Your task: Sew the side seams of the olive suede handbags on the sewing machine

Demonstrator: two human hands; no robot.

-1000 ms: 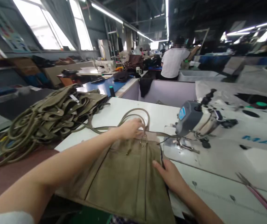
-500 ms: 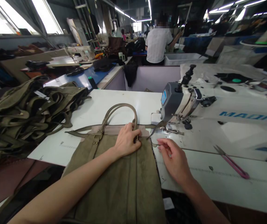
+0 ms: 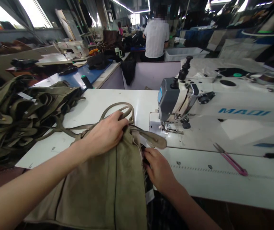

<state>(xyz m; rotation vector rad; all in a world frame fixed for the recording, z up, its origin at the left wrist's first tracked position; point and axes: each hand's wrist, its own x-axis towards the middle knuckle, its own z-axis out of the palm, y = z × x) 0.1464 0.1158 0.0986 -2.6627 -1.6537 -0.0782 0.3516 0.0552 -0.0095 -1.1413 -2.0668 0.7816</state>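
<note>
An olive-green bag (image 3: 98,191) with looped handles (image 3: 110,104) lies on the white sewing table, its lower part toward me. My left hand (image 3: 110,131) is closed over the bag's top edge near the handles, fingertips partly hidden. At the bag's right side edge, where frayed fabric and dark lining show, my right hand (image 3: 159,167) has its fingers curled onto the edge. A strap end (image 3: 154,140) sticks out to the right above that hand. Beyond it stands the sewing machine (image 3: 175,105), its needle area apart from the bag.
Several similar olive bags (image 3: 19,115) are heaped at the left. Pink-handled thread snips (image 3: 231,161) lie on the table (image 3: 199,174) at the right. A green-topped thread spool (image 3: 86,81) stands behind the heap. Farther back, a person in a white shirt (image 3: 156,40) faces away.
The bag's top has shifted left, away from the needle area, and has folded under my left hand. My right hand has come from beside the bag onto its side edge.
</note>
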